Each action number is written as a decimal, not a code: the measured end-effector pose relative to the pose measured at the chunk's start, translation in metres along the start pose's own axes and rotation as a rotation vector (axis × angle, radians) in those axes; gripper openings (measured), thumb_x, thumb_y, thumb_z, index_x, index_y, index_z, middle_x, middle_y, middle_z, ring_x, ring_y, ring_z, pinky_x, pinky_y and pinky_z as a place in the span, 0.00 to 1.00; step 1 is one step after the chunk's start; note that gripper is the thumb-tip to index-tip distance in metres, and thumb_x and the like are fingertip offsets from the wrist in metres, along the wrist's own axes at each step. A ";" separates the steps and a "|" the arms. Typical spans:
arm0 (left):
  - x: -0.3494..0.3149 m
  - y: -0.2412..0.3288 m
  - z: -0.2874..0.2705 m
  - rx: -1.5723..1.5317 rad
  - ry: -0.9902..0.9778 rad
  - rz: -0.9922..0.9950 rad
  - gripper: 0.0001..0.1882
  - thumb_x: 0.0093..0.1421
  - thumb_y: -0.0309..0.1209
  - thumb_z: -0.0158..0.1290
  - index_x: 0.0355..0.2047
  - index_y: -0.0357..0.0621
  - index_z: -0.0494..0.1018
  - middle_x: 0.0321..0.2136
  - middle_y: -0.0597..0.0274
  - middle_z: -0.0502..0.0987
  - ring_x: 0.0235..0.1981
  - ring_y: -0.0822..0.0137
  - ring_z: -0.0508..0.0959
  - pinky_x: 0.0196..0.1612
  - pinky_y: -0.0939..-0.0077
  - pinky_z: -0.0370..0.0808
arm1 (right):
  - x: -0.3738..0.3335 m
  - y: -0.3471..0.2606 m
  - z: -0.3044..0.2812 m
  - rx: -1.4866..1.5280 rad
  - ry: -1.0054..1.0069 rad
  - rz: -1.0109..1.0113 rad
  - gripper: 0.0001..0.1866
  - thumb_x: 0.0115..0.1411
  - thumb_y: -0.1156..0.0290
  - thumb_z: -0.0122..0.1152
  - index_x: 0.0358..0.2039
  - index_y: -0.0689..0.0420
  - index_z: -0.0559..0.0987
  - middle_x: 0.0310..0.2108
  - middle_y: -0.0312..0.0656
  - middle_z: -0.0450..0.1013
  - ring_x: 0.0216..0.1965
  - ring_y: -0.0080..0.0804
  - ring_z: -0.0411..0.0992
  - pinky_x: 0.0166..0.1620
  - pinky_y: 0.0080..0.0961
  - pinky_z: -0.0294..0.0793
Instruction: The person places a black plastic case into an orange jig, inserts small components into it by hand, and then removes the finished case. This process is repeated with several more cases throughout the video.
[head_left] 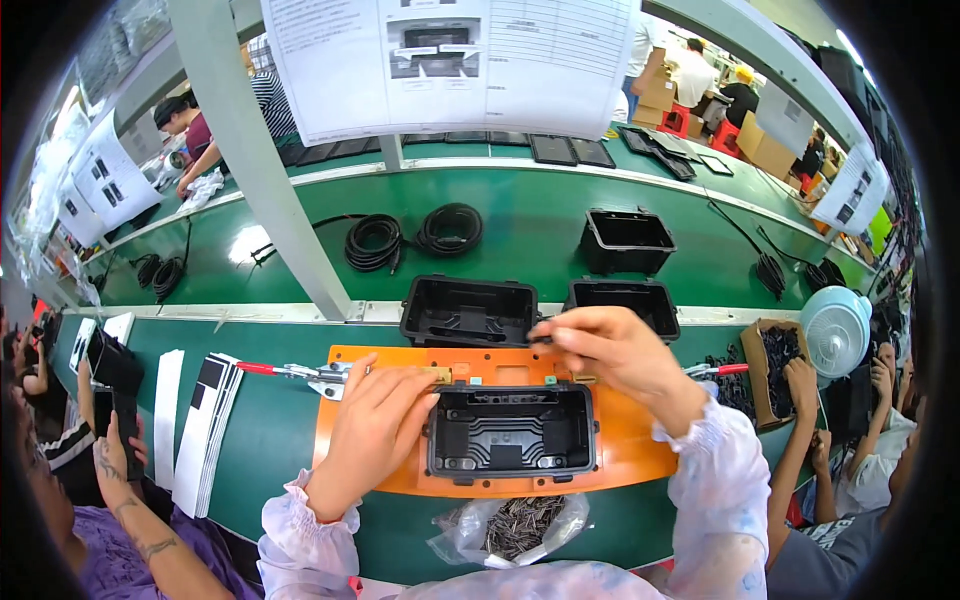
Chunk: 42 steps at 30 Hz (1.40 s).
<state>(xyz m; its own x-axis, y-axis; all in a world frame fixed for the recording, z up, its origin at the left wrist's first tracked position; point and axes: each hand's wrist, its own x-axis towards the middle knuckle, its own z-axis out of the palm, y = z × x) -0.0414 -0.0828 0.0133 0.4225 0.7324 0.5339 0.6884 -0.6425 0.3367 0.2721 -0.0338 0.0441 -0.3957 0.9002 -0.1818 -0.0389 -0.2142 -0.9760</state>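
A black rectangular plastic box point(511, 462), open side up, sits in an orange fixture plate point(625, 440) in front of me. My left hand point(378, 418) lies on the plate at the box's left rear corner, fingers stretched out beside a small brass-coloured block point(440, 375). Above the plate's right rear part, my right hand point(618, 352) is raised with thumb and fingers pinched on a small black part point(541, 336), too small to identify. Red-handled toggle clamps flank the plate: the left clamp point(300, 371) and the right clamp point(716, 369).
Below the plate lies a plastic bag of metal pins point(524, 527). Behind it stand black housings point(468, 310) and coiled cables point(374, 242). Paper strips point(207, 430) lie left; a carton of black parts point(772, 372) and a fan point(836, 330) stand right. Co-workers sit on both sides.
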 end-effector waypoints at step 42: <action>0.006 -0.002 0.009 0.141 -0.126 0.291 0.21 0.57 0.28 0.56 0.52 0.38 0.79 0.51 0.57 0.76 0.55 0.60 0.75 0.63 0.45 0.68 | 0.059 0.019 0.038 -0.802 -0.330 -0.662 0.08 0.60 0.77 0.69 0.40 0.61 0.83 0.46 0.42 0.82 0.47 0.37 0.77 0.44 0.30 0.81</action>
<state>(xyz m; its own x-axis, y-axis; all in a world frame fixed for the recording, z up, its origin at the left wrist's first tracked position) -0.0349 -0.0753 0.0087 0.6767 0.5505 0.4889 0.5991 -0.7977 0.0689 0.2131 0.0006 0.0198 -0.7480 0.5745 0.3323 0.2274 0.6923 -0.6849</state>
